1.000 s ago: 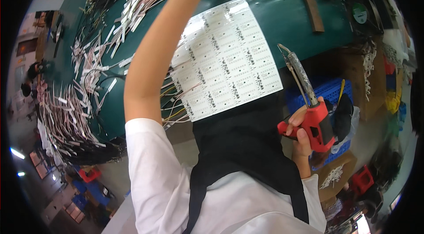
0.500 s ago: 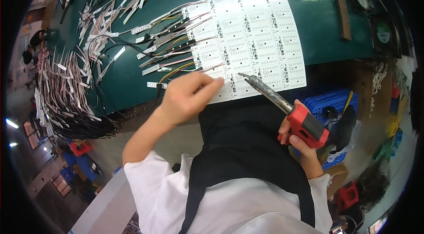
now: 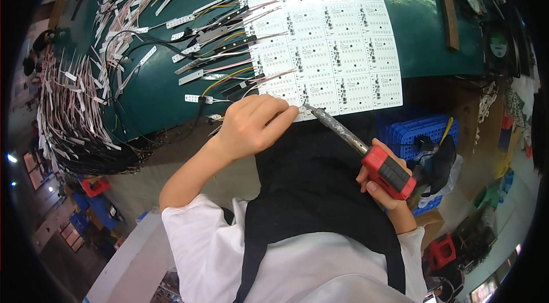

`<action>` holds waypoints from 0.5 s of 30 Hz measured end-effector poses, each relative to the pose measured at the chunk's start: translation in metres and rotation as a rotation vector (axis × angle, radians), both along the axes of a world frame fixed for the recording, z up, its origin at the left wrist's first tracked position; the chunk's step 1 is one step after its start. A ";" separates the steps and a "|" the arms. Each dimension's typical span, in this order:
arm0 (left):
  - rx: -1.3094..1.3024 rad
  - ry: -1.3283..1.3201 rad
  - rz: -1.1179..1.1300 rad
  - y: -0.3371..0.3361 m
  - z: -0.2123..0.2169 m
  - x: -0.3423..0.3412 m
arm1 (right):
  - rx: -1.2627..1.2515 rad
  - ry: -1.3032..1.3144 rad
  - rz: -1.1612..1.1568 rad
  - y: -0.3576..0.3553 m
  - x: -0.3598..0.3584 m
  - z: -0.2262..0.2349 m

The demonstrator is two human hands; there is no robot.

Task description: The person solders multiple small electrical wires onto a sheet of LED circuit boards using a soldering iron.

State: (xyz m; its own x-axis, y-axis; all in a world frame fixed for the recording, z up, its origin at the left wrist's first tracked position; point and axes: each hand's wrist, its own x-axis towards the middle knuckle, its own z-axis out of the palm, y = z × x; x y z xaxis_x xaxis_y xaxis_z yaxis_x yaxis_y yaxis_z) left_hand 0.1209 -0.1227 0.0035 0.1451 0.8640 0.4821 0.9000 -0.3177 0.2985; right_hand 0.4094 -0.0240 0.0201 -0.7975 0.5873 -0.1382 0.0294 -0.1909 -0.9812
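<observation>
Your right hand [image 3: 384, 195] grips the red soldering gun [image 3: 389, 172], tip at the white board [image 3: 350, 51]. Your left hand [image 3: 251, 124] has fingertips together; pinching what, I can't tell.

A brown wooden strip [image 3: 445, 8] lies on the green counter [image 3: 419, 28]. Beyond the counter's edge are a blue plastic crate [image 3: 401, 131], one red stool [image 3: 449, 246] at lower right and another red stool [image 3: 95, 187] at lower left.

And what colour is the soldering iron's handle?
The handle is red and black, clearest in the head view.
</observation>
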 end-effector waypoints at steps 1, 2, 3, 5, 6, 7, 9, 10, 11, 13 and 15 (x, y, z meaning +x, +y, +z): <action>0.003 0.006 0.000 0.000 0.000 0.000 | 0.016 -0.006 0.005 0.000 0.000 0.000; 0.005 0.006 -0.002 0.000 0.000 -0.001 | 0.018 -0.005 0.003 0.000 -0.001 0.000; 0.002 -0.004 -0.005 0.000 -0.001 0.000 | 0.054 -0.023 0.020 0.001 -0.001 0.001; -0.005 0.005 -0.006 0.000 0.000 -0.001 | 0.088 -0.044 0.037 0.001 -0.001 0.002; -0.018 0.001 -0.010 0.000 0.000 -0.001 | 0.115 -0.048 0.050 0.001 -0.002 0.002; -0.012 0.009 -0.009 0.000 0.000 -0.001 | 0.141 -0.054 0.064 0.001 -0.002 0.003; -0.017 -0.003 -0.009 0.001 0.000 -0.002 | 0.138 -0.061 0.058 -0.001 -0.002 0.003; -0.013 0.004 -0.006 0.001 0.000 -0.002 | 0.141 -0.063 0.056 -0.002 -0.003 0.003; -0.006 0.001 -0.009 0.002 0.000 -0.002 | 0.136 -0.067 0.052 -0.001 -0.003 0.003; -0.002 -0.006 -0.010 0.002 0.000 -0.002 | 0.234 -0.057 0.080 -0.001 -0.003 0.003; -0.002 -0.010 -0.012 0.002 0.000 -0.002 | 0.241 -0.030 0.077 -0.001 -0.003 0.002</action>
State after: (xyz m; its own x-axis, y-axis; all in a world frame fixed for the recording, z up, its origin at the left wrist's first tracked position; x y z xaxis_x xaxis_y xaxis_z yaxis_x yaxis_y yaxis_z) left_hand 0.1188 -0.1209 0.0036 0.1509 0.8631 0.4819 0.8932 -0.3279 0.3078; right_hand 0.4065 -0.0248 0.0217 -0.8386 0.5441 -0.0259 0.0645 0.0519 -0.9966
